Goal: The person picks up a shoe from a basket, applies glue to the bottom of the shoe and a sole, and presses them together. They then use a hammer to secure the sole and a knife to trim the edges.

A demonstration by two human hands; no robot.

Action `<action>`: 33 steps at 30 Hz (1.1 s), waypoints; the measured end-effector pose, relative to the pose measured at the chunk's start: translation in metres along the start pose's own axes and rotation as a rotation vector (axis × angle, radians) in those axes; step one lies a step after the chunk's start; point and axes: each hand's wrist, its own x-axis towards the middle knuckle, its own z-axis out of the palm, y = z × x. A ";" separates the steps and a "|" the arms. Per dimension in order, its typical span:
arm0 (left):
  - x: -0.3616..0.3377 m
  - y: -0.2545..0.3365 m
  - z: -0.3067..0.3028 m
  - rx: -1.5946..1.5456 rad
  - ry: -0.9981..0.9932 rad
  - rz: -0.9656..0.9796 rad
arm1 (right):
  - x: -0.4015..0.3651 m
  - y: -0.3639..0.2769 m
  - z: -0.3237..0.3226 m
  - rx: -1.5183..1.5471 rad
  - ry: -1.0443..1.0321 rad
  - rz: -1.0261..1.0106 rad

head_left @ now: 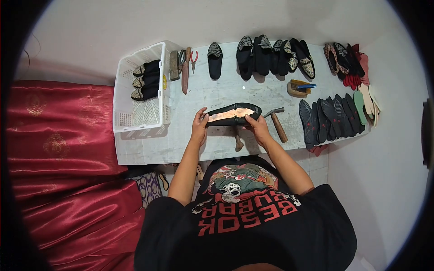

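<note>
Both hands hold a black shoe (pixel 233 114) sideways above the table, its underside up, with a long light-tan strip showing inside the black edges. At the left end, the fingers of my left hand (pixel 199 127) are closed on the shoe. My right hand (pixel 258 129) grips the opposite end, thumb on the upturned underside. Just right of that hand lies a hammer (pixel 279 126) with a wooden handle. Below the shoe, a second tool (pixel 238 143) with a wooden-looking end is partly hidden.
A white plastic basket (pixel 138 125) with black shoes stands left. Beside it lie pliers (pixel 194 61) and a knife-like tool (pixel 185 74). Finished-looking shoes (pixel 262 56) line the back. A glue container (pixel 298 90) with a blue-handled brush sits near several black soles (pixel 332 117).
</note>
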 end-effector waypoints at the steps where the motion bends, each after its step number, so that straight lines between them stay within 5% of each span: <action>1: 0.005 -0.008 -0.002 -0.036 0.006 0.046 | -0.002 -0.006 0.001 -0.069 0.027 -0.002; 5: 0.009 -0.020 -0.004 -0.123 0.078 0.070 | -0.016 -0.025 0.014 -0.148 0.204 -0.131; 7: 0.007 -0.018 -0.008 -0.152 0.084 0.063 | -0.018 -0.030 0.018 -0.161 0.098 -0.464; 10: -0.009 -0.011 -0.007 -0.089 0.117 0.011 | -0.018 -0.039 0.008 -0.466 0.038 -0.252; 13: -0.023 -0.004 -0.006 -0.020 0.084 -0.083 | -0.004 -0.027 -0.003 -0.574 0.009 -0.466; 17: -0.041 -0.009 0.006 -0.033 0.067 -0.314 | -0.005 -0.026 -0.010 -0.601 -0.021 -0.458; 24: -0.062 -0.052 0.024 0.149 0.273 -0.311 | -0.012 -0.029 -0.013 -0.546 -0.061 -0.433; 33: -0.098 -0.058 0.083 0.349 -0.114 -0.413 | -0.025 -0.006 -0.051 -0.504 0.077 -0.409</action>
